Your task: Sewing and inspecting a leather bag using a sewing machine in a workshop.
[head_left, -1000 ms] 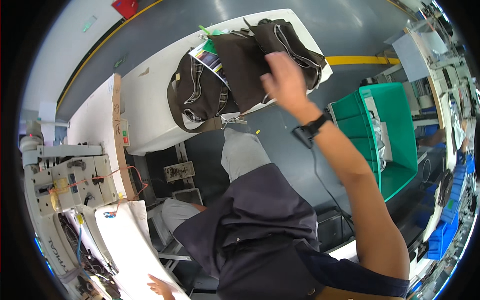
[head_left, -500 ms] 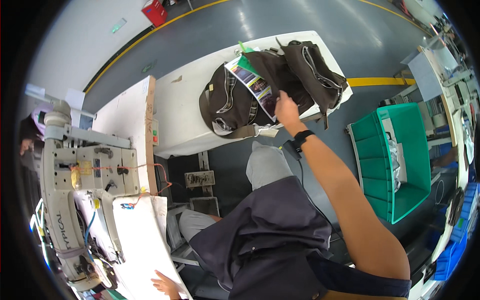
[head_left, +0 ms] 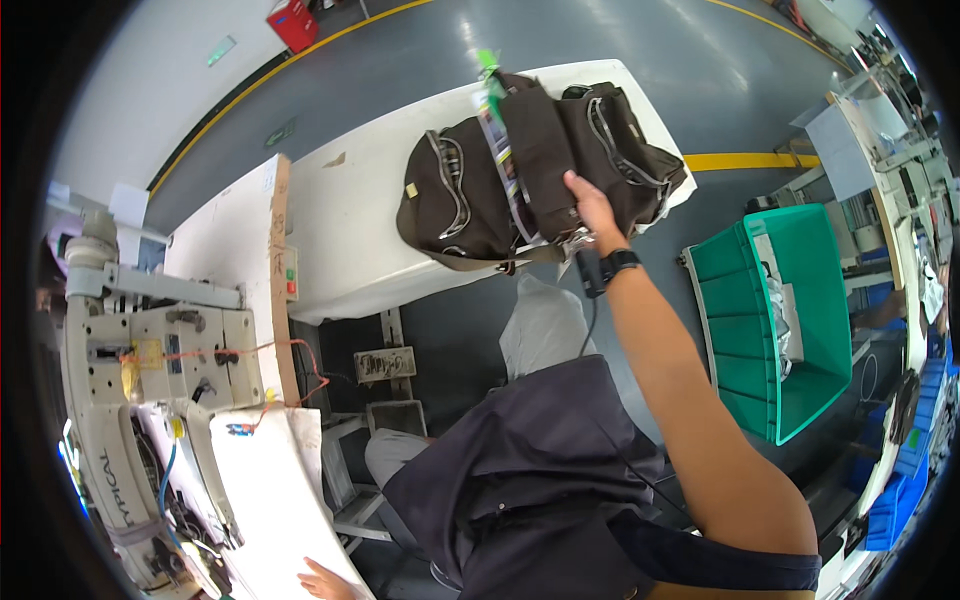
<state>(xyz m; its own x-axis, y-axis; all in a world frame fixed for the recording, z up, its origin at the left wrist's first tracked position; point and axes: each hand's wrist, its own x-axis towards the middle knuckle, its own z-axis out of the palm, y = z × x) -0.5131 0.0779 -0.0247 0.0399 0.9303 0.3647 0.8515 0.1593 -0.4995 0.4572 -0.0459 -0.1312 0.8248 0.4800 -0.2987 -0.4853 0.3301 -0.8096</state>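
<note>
Dark brown fabric bags (head_left: 455, 190) with zips and checked lining lie side by side on the white table (head_left: 350, 215). My right hand (head_left: 597, 212) grips the lower right edge of a flat brown bag piece (head_left: 538, 150) in the middle; its thumb lies on top and the other fingers are mostly hidden. Left of that piece, a printed sheet (head_left: 503, 160) shows as a narrow strip, with a green tag (head_left: 488, 62) above it. My left hand (head_left: 325, 582) rests on the white sewing-machine table (head_left: 270, 490), fingers stretched out, partly cut off by the lower edge.
A white sewing machine (head_left: 120, 440) stands at the left, with an orange cord running from it. On the right is a green bin (head_left: 735, 330) with pale material inside. Blue bins (head_left: 900, 500) sit at the far right, and a red box (head_left: 292, 25) at the back.
The middle bag piece has swung upright and flatter, covering most of the printed sheet. My right hand has shifted slightly right with its edge. The left hand stays on the machine table.
</note>
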